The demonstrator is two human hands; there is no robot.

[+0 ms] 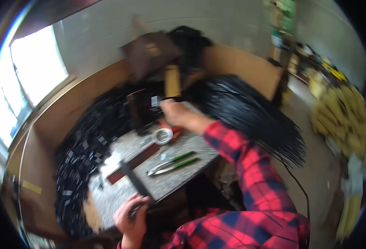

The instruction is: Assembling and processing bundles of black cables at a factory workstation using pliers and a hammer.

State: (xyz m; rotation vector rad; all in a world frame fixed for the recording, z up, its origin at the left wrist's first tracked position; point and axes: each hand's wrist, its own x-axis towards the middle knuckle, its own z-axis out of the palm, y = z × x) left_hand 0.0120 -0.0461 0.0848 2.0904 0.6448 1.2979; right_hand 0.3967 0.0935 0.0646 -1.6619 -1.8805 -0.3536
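Apparently, the left hand (132,213) grips the near end of a dark strip (136,179) at the table's (179,179) near left; a slip could knock the green-handled pliers (179,165) to its right. Blur hides whether the right hand (175,113), farther off, holds anything.

Speckled tabletop (166,184) bears green-handled pliers (184,164), apparently tape (156,136).

This looks like a workshop – a tool with green handles (174,167) lies on the speckled surface (201,145), and a big heap of thin black strips (249,114) sits beside it
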